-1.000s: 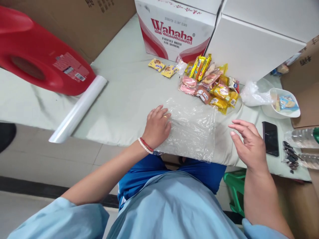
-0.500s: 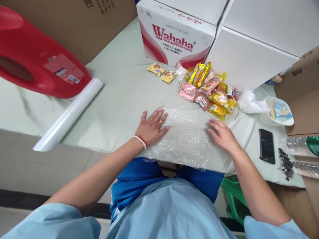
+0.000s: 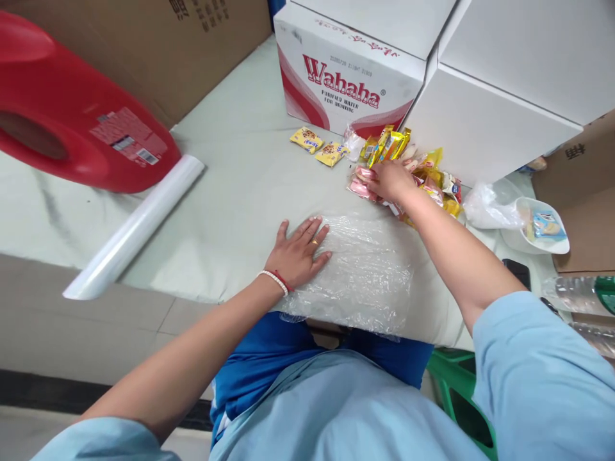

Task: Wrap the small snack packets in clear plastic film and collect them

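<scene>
My left hand (image 3: 298,253) lies flat with its fingers spread at the left edge of a wrinkled sheet of clear plastic wrap (image 3: 365,272). The sheet is spread over the table's near side and hangs slightly past the front edge. My right hand (image 3: 390,180) reaches into a pile of wrapped snacks, its fingers closed on a pink snack packet (image 3: 361,187) at the pile's left side. Yellow snack packets (image 3: 391,145) lie just beyond that hand, and my right forearm covers part of the pile. Two small yellow packets (image 3: 319,146) rest apart to the left.
A white roll of film (image 3: 137,224) lies at left beside a large red jug (image 3: 86,115). Behind the snacks stand a Wahaha carton (image 3: 346,77) and white boxes (image 3: 490,121). To the right are a white container (image 3: 521,240), a phone (image 3: 517,271) and plastic bottles (image 3: 576,291).
My right hand has moved forward and left, from the right side of the plastic wrap to the snack pile. My left hand stays on the wrap. The view has shifted slightly.
</scene>
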Demonstrator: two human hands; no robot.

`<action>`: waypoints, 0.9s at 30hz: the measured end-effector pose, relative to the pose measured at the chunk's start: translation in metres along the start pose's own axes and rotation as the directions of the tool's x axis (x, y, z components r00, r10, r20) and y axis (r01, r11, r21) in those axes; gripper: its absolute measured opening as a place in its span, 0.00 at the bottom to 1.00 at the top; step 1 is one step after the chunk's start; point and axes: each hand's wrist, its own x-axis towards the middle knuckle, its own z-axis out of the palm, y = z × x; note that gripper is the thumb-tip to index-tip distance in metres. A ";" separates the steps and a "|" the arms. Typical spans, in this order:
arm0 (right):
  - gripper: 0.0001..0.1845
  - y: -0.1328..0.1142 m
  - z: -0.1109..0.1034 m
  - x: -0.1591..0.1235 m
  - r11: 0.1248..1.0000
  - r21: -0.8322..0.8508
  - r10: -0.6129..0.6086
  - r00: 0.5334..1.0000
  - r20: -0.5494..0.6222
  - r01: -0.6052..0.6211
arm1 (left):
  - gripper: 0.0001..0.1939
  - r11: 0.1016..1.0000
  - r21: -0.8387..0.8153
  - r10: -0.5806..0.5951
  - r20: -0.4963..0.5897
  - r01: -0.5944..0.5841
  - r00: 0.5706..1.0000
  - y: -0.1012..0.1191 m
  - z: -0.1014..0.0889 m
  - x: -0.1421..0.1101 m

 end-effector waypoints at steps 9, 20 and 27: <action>0.24 -0.012 0.001 -0.030 0.995 -0.039 -0.100 0.986 -0.136 0.095 | 0.32 1.000 -0.011 0.013 -0.018 -0.014 1.000 0.000 0.000 0.000; 0.37 -0.016 0.010 -0.007 0.992 -0.110 -0.041 0.989 0.144 0.058 | 0.32 1.000 -0.024 0.004 -0.016 -0.004 1.000 0.001 -0.001 -0.001; 0.29 -0.030 0.017 -0.007 0.989 -0.135 -0.041 0.995 0.092 0.053 | 0.32 1.000 -0.007 0.014 -0.009 -0.014 1.000 0.002 -0.001 -0.001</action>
